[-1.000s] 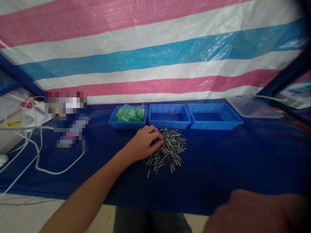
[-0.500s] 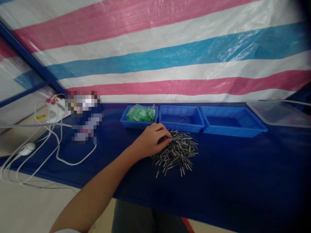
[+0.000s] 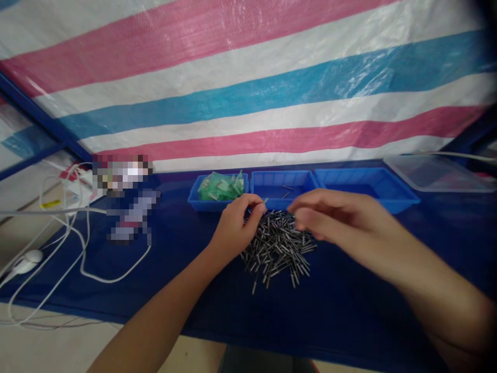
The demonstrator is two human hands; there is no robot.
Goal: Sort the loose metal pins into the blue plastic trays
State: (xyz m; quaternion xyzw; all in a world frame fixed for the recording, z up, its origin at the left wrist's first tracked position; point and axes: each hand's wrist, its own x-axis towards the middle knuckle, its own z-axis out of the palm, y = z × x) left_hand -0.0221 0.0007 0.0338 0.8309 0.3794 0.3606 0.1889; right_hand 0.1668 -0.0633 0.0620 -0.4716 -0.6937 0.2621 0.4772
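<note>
A heap of thin metal blind rivets [image 3: 281, 248] lies on the dark blue table. My left hand [image 3: 240, 220] is above the heap's left edge, thumb and forefinger pinching one rivet [image 3: 265, 201] whose end sticks out past the fingertips. My right hand [image 3: 337, 217] hangs over the heap's right side, somewhat blurred, its fingers curled and tips brought together; whatever may be between them is hidden. Behind the heap stands the middle blue bin [image 3: 285, 178], with a couple of rivets inside.
Left of it, a blue bin [image 3: 194, 199] holds green plastic packets [image 3: 221, 186]. Another blue bin [image 3: 399, 199] stands behind my right hand. A clear plastic lid [image 3: 438, 173] lies at the back right. White cables [image 3: 112, 281] loop across the table's left side, near a blurred-out patch.
My right hand has come in from the right to the heap. My left hand has lifted slightly off the heap with a rivet in its fingertips. The view has shifted a little.
</note>
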